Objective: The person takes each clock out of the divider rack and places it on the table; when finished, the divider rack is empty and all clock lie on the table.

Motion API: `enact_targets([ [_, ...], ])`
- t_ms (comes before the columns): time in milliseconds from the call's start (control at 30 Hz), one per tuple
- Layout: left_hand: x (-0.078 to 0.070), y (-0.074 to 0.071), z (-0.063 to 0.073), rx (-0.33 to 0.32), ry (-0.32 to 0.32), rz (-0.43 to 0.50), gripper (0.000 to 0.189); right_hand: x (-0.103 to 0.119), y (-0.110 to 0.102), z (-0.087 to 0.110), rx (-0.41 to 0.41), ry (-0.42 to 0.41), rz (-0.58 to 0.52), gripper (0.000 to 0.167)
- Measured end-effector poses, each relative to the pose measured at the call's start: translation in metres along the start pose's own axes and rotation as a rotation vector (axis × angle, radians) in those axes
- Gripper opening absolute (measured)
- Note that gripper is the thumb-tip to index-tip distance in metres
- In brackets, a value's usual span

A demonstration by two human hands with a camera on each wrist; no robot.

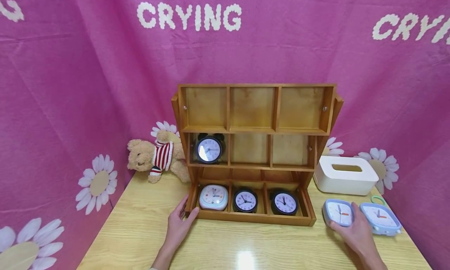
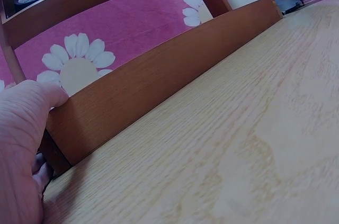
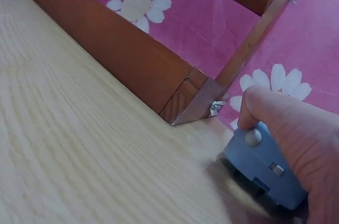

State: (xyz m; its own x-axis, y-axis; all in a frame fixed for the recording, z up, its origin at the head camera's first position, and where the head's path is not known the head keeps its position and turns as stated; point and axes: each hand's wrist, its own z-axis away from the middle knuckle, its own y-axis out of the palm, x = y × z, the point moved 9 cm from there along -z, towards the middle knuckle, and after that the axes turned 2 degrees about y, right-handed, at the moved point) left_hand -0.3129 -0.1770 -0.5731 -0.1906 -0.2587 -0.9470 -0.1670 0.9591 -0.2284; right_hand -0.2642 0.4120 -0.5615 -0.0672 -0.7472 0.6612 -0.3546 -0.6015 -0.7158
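A wooden three-tier shelf [image 1: 253, 219] stands on the table. At its lower left front corner my left hand [image 1: 179, 225] holds on, thumb over the front board [image 2: 159, 75] and fingers along the side. Off the shelf's right end, my right hand [image 1: 356, 233] grips a light blue alarm clock [image 1: 338, 212] between thumb and fingers; its blue casing [image 3: 259, 166] shows close over the tabletop in the right wrist view. A second blue alarm clock [image 1: 381, 218] lies just right of that hand. The bottom row holds a white-faced clock [image 1: 213, 197] and two black clocks [image 1: 245, 201].
A black twin-bell alarm clock [image 1: 209, 149] sits in the middle row's left compartment. Left of the shelf lies a teddy bear [image 1: 163, 156] in a striped top. A white tissue box [image 1: 346, 182] and a green ring [image 1: 378, 199] are behind the blue clocks. Pink cloth [image 1: 105, 86] hangs around.
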Motion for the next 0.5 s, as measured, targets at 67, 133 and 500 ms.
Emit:
enact_targets([
  [67, 0.0002, 0.0003, 0.0001, -0.001, 0.000, 0.002, 0.066, 0.0018, -0.0006, -0.0010, 0.017, 0.001, 0.008, 0.109],
  [133, 0.0002, 0.0001, 0.0002, -0.005, 0.002, 0.003, 0.066, 0.0035, -0.0017, -0.0015, 0.027, 0.001, 0.016, 0.106],
  [500, 0.0016, -0.0003, -0.0008, -0.014, -0.001, -0.003, 0.066, 0.0068, -0.0052, 0.0004, 0.013, -0.001, 0.041, 0.105],
])
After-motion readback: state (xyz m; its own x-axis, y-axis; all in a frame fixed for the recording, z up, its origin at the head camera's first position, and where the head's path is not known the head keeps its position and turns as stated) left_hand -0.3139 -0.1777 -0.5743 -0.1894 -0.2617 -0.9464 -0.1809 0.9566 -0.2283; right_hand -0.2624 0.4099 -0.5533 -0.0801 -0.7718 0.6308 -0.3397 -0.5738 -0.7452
